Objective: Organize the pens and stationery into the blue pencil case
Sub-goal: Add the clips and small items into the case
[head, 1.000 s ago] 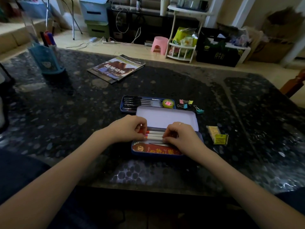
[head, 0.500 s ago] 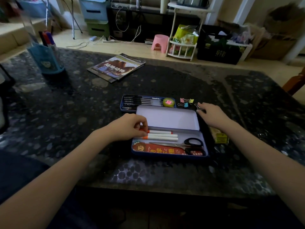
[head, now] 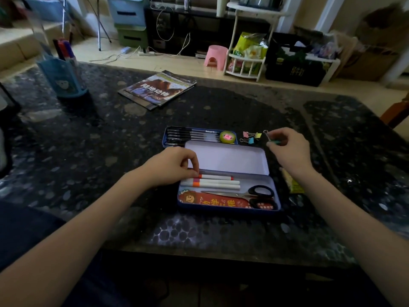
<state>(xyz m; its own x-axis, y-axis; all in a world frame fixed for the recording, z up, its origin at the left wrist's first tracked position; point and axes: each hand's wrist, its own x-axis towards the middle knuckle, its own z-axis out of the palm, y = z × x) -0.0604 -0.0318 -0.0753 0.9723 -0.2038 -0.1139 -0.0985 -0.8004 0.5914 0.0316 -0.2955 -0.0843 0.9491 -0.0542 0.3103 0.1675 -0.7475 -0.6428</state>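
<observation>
**Now: clip lifted, case steadied**

Right hand [head: 287, 149] pinches a green binder clip [head: 274, 141] right of centre, probably bound for the blue pencil case [head: 228, 208]. Left hand [head: 174, 167], fingers curled, touches the markers [head: 212, 182] at the case's left end, likely steadying. Case at lower centre, lid open, long axis left-right; markers parallel.

We're in a home, a lived-in living room: a dark speckled stone table [head: 110, 134] up front, a pink plastic stool [head: 215, 56] on the pale floor behind it, a small white rack [head: 245, 67] stuffed with snack bags, stacked storage drawers [head: 130, 21], and cables [head: 168, 34] trailing to a power strip.
</observation>
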